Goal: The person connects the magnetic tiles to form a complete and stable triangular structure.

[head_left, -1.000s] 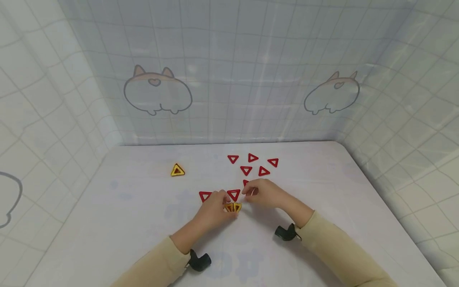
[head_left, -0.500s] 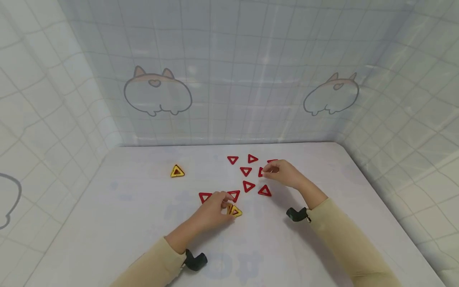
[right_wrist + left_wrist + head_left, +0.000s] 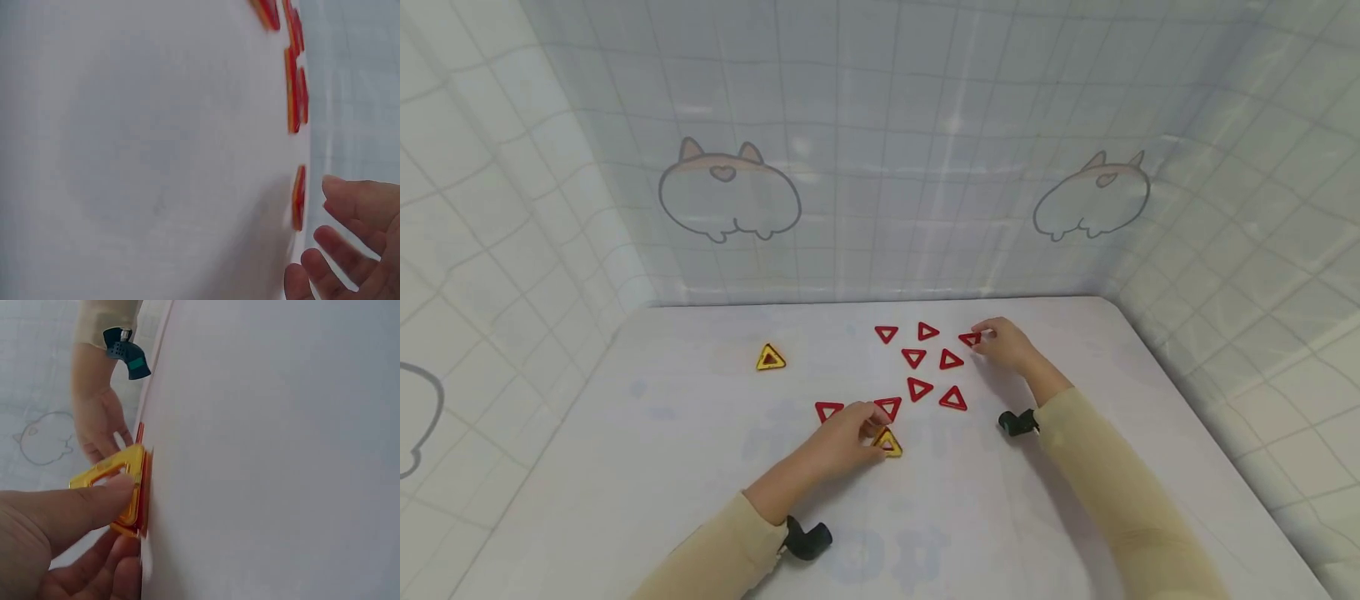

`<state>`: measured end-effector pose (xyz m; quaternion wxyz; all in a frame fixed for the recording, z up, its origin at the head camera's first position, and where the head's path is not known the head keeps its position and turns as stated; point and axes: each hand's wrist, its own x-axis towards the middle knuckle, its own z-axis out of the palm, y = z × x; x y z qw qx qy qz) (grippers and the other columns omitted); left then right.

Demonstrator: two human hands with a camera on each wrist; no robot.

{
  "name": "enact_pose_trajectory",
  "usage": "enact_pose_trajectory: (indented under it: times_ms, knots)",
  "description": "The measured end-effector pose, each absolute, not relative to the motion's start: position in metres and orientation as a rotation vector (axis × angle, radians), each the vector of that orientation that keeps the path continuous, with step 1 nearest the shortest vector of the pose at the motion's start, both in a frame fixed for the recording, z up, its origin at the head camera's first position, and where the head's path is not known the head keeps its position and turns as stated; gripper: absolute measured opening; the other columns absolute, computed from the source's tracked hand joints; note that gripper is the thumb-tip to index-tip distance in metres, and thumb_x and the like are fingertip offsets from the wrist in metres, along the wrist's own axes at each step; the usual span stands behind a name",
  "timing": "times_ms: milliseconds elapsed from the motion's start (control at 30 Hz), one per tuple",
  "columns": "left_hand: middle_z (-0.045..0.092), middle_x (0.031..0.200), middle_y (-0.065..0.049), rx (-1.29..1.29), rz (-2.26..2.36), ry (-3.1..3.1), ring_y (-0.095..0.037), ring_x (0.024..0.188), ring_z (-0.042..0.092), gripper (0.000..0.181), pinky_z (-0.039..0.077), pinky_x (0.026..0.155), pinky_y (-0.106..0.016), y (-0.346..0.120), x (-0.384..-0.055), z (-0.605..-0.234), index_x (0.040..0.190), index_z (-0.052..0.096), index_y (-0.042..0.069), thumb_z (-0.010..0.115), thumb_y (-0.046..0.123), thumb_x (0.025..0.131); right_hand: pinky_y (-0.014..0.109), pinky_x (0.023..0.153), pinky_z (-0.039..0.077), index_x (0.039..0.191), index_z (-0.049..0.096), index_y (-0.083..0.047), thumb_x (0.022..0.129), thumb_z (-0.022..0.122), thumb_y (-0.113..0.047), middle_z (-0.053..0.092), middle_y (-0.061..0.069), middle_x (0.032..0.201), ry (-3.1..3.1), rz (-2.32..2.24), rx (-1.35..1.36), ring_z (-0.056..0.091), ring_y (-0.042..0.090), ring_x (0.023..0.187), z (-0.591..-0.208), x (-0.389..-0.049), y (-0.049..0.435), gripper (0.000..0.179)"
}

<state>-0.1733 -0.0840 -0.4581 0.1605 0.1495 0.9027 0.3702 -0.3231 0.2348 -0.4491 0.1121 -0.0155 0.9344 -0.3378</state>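
In the head view my left hand (image 3: 846,442) holds a yellow triangular frame tile (image 3: 888,444) with red at its centre, low over the table. The left wrist view shows the thumb on the yellow tile's face (image 3: 128,503), with a red-orange layer behind it and the other fingers partly hidden. My right hand (image 3: 1006,344) is at the far-right red triangle tile (image 3: 968,339), thumb and fingers parted around its right corner. From the right wrist, my right hand's fingers (image 3: 350,219) are spread beside a flat red tile (image 3: 299,199); contact is unclear.
Several more red triangle tiles (image 3: 913,358) lie flat around the middle and back of the white table (image 3: 625,467). Two red tiles (image 3: 828,410) (image 3: 887,408) sit by the left hand. Another yellow triangle tile (image 3: 771,358) rests at the back left. Grid-patterned curtains (image 3: 880,167) enclose the table.
My right hand has gone from beside the left hand to the back-right tile, and a red tile now lies in front of it. The yellow tile in my left hand has turned, point up.
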Motion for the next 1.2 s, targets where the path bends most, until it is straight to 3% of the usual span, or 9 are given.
enact_pose_trajectory:
  times_ms: [233,533,900,1200]
  knots:
    - [0.061,0.103,0.008,0.517,1.070,2.512,-0.014,0.099,0.058,0.035,0.052,0.088,-0.036,-0.092,-0.179,-0.458,0.115,0.064,0.022,0.082,0.020,0.085,0.054,0.111,0.035,0.139,0.057,-0.009,0.096,0.066,-0.011,0.046,0.020,0.147,2.762,-0.908,-0.173,0.041,0.039,0.136,-0.457,-0.335,0.238,0.044]
    - [0.062,0.105,0.009,0.540,1.074,2.485,-0.015,0.100,0.059,0.035,0.053,0.088,-0.035,-0.096,-0.182,-0.458,0.117,0.066,0.023,0.080,0.016,0.086,0.052,0.105,0.041,0.134,0.063,-0.009,0.095,0.067,-0.007,0.053,0.018,0.137,2.803,-0.824,-0.228,0.049,0.035,0.123,-0.459,-0.341,0.235,0.040]
    - [0.063,0.108,0.008,0.528,1.096,2.471,-0.016,0.104,0.058,0.037,0.053,0.091,-0.037,-0.096,-0.182,-0.457,0.121,0.067,0.023,0.079,0.015,0.087,0.046,0.098,0.049,0.122,0.064,-0.005,0.088,0.078,-0.019,0.061,0.016,0.122,2.776,-0.825,-0.149,0.056,0.032,0.112,-0.459,-0.337,0.240,0.040]
    - [0.064,0.107,0.009,0.540,1.067,2.494,-0.016,0.103,0.059,0.035,0.052,0.091,-0.038,-0.096,-0.181,-0.456,0.119,0.067,0.023,0.079,0.017,0.087,0.043,0.090,0.051,0.119,0.063,-0.005,0.087,0.078,-0.025,0.062,0.013,0.114,2.740,-0.892,-0.132,0.056,0.030,0.103,-0.448,-0.314,0.243,0.041]
